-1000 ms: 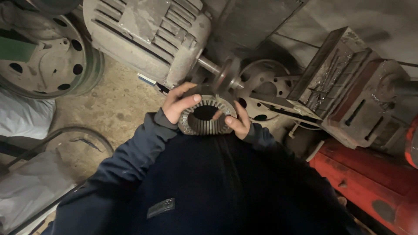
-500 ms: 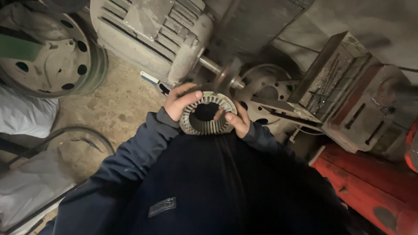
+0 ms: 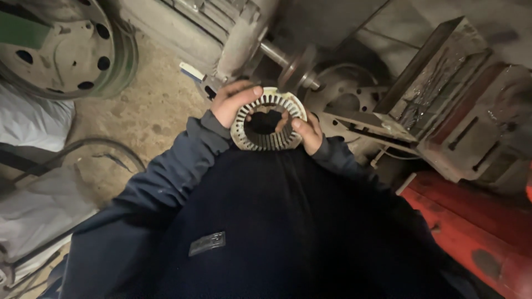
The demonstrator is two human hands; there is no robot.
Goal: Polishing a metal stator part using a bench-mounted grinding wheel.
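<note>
Before chest: one slotted metal ring, left hand and right hand fingers gripping rim.

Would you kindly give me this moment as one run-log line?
left hand: grips slotted metal ring | right hand: grips ring's other side | ring: held before chest | behind: electric motor with shaft

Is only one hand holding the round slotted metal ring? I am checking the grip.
No, the left hand and right hand both grip the round slotted metal ring at opposite edges.
</note>
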